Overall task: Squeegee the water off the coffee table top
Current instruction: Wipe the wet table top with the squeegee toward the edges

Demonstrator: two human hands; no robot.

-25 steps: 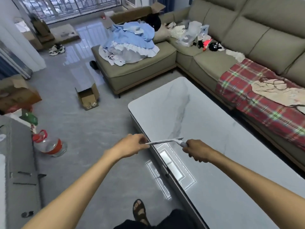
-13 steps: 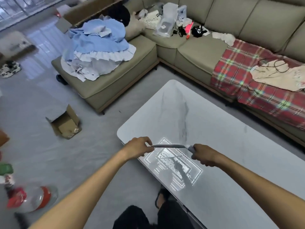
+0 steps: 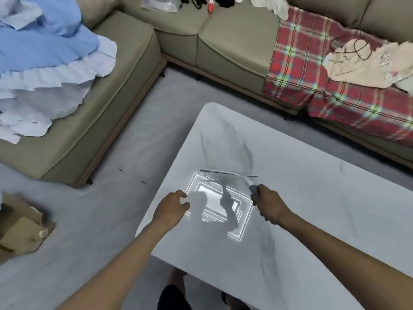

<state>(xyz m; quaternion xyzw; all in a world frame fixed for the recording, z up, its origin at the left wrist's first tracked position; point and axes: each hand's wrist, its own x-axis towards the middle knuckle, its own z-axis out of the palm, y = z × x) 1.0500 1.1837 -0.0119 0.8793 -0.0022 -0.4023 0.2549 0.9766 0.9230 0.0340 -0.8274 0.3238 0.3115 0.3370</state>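
Our right hand (image 3: pixel 270 206) curls round the handle of the slim white squeegee (image 3: pixel 228 173), blade low over the white marble coffee table top (image 3: pixel 312 198); we judge it light, stiff, likely slippery; left hand (image 3: pixel 172 206) loosely curled, empty

Soft, even indoor light, moderately bright, with no hard shadows on the floor. Centre of frame: white glare in nested rectangles on the glossy table top (image 3: pixel 312 209), light mirrored from above. Dark shapes of the left hand (image 3: pixel 172 206) and squeegee (image 3: pixel 228 173) cut across it. Whole frame slightly soft. Cardboard box (image 3: pixel 20 233), lower left, smeared by blur. Sofa (image 3: pixel 223 41) edges bow toward the corners.
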